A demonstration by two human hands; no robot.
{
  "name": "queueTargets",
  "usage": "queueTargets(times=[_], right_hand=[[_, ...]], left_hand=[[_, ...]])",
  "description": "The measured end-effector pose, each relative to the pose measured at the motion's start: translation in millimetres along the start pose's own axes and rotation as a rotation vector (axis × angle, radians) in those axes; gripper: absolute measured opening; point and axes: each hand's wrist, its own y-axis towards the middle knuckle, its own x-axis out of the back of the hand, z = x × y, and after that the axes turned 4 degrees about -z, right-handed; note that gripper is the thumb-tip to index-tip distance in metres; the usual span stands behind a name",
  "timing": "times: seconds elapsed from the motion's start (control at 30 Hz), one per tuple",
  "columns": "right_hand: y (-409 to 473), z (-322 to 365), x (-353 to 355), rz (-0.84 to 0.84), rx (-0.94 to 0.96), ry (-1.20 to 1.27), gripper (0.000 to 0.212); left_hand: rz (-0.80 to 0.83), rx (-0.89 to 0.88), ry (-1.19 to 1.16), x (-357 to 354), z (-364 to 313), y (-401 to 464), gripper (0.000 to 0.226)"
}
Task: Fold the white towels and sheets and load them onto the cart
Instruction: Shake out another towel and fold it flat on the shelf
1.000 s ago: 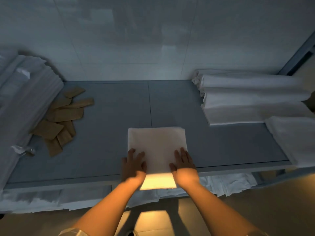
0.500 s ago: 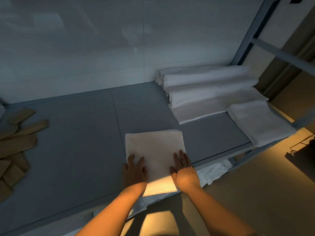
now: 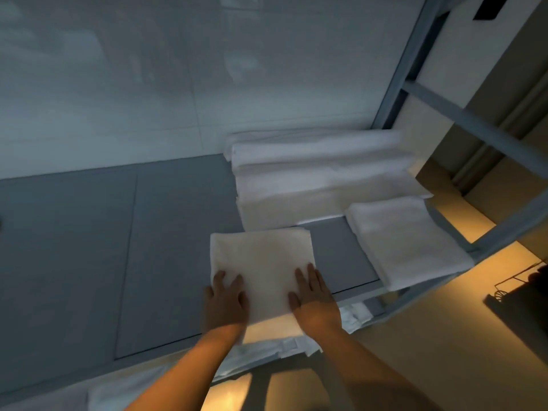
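A folded white towel [image 3: 262,262] lies square on the grey shelf surface [image 3: 166,247], its near edge hanging a little over the front rim. My left hand [image 3: 226,302] rests flat on the towel's near left corner with fingers straight. My right hand [image 3: 314,298] presses flat on the near right corner, fingers straight as well. Behind and to the right lies a stack of long folded white sheets [image 3: 320,173]. A smaller folded towel pile [image 3: 403,241] sits at the shelf's right end.
The grey metal shelf frame [image 3: 486,134] rises at the right with a tiled wall [image 3: 178,84] behind. White linen [image 3: 267,351] shows on a lower level under the shelf edge. A dark wire object [image 3: 522,301] stands on the floor at right.
The view has swung right, so the brown items and left-hand linen have left the frame. Both hands stay flat on the towel's near corners.
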Motion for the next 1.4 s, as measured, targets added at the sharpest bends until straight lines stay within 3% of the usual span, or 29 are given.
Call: queueTargets(times=[0.27,0.43,0.57,0.63,0.87,1.07,1.4], right_hand=[[40.4,-89.1,36.7,0.035,0.093,-0.092,0.061],[56.8,-84.4,42.2,-0.024,0.298,-0.071,0.061],[59.3,-79.1,30.4,-0.044,0.409,-0.112,0.059],[60.3,-80.6,25.5,-0.065,0.394,-0.120,0.061],[72.1,-89.6,28.7,-0.128,0.359,-0.082,0.064],[80.4,-92.2,39.0,0.000,0.335,-0.117,0.064],[69.8,-188.2,100.5,-0.157,0.274,0.001,0.054]], left_hand=[[0.029,0.097,0.001,-36.6,-98.3,-3.2,0.041],[-0.123,0.018,0.118,-37.7,-109.6,1.7,0.038],[-0.004,-0.036,0.193,-47.8,-93.5,2.4,0.080],[0.004,-0.029,0.182,-54.6,-87.7,5.2,0.085],[0.052,-0.012,0.209,-63.9,-97.0,20.0,0.077],[0.104,0.011,0.239,-54.0,-113.4,30.9,0.074],[0.065,-0.210,-0.014,-62.1,-247.9,22.5,0.056]])
